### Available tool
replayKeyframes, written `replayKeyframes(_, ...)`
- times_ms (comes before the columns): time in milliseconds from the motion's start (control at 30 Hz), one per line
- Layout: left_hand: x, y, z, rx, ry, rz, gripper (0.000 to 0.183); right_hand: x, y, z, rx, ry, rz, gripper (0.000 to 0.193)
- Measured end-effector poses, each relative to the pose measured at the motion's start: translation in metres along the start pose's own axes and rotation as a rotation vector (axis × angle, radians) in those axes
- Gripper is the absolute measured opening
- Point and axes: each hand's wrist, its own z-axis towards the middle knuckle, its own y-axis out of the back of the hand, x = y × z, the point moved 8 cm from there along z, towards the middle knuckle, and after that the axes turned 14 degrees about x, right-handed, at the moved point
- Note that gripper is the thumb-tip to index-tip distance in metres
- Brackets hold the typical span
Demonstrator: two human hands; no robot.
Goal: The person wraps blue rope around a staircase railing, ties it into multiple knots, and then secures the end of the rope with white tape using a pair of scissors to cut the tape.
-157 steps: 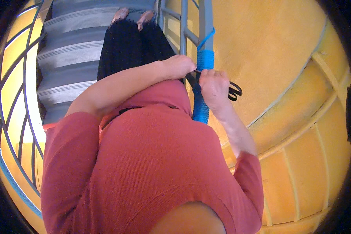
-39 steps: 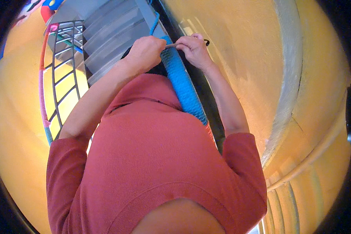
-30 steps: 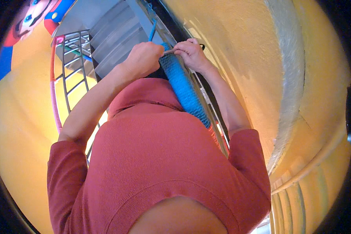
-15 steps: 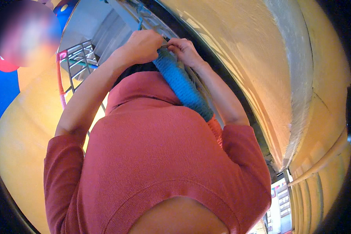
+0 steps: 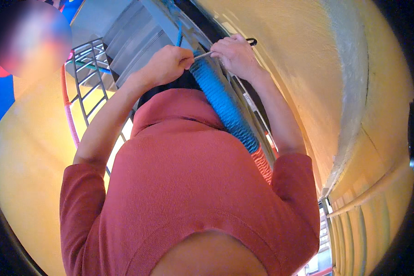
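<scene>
A rail tightly wound with blue rope (image 5: pixel 223 103) slants down to the right in front of me. Its lower stretch is wrapped in orange rope (image 5: pixel 262 164). At the upper end of the winding, my left hand (image 5: pixel 170 65) is closed in a pinch, where a thin grey rod-like piece (image 5: pixel 203 55) enters its fingers. The other end of that piece goes into my right hand (image 5: pixel 236 55), closed around it. A black tip (image 5: pixel 251 41) sticks out past the right hand. Above the left hand runs a loose blue cord (image 5: pixel 179 36). The fingers hide what exactly they grip.
A yellow-orange wall (image 5: pixel 299 60) curves along the right side. At the left stands a dark metal grid (image 5: pixel 88 76) with coloured wrapping on its edge, beside grey corrugated panels (image 5: pixel 135 50). Bamboo-like poles (image 5: pixel 363 221) show at the lower right.
My hands have drawn apart, the right one moving up and to the right. The thin grey piece now shows stretched between them, and the black tip has come into sight.
</scene>
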Motion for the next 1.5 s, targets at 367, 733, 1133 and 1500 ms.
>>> replayKeyframes(367,0.018,-0.029,-0.023,-0.247,-0.054,-0.028,0.009,0.037,0.006,0.024,0.215,0.097,-0.224,0.006)
replayKeyframes(733,0.020,-0.038,-0.014,-0.284,0.022,0.052,0.015,0.034,0.001,0.025,0.158,0.060,-0.189,0.007)
replayKeyframes(1133,0.040,-0.062,-0.015,-0.358,-0.148,-0.197,0.018,0.059,-0.005,0.041,0.533,0.004,-0.444,0.003)
replayKeyframes(1500,0.045,-0.091,-0.001,-0.674,-0.435,-0.148,0.016,0.128,-0.052,0.054,0.990,0.085,-1.009,0.010)
